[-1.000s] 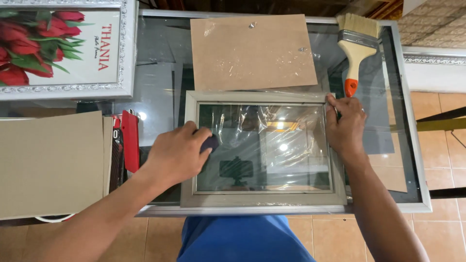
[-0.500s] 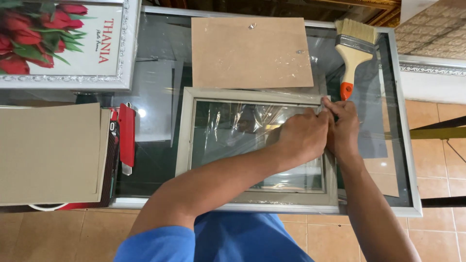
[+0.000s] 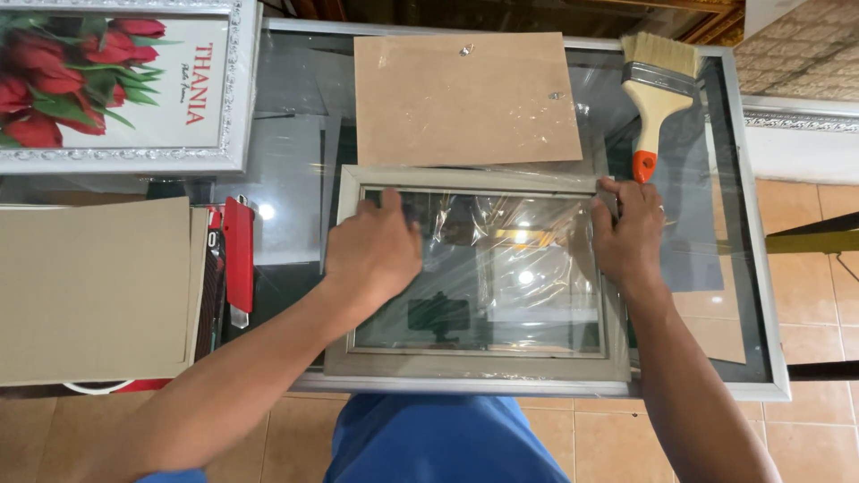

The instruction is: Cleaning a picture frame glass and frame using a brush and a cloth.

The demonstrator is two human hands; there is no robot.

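While the frame (image 3: 479,362) is lying flat on the glass table (image 3: 286,179), the left hand (image 3: 374,250) is pressing palm-down on the clear film (image 3: 501,268) at the frame's upper left corner, fingers spread and closed on nothing. Opposite it, the right hand (image 3: 629,234) is resting on the upper right corner, fingertips pinching the film edge against the rail. Just beyond both hands a brown board (image 3: 465,98) is lying, a brush (image 3: 656,94) beyond the right hand, and a red cutter (image 3: 238,255) outboard of the left.
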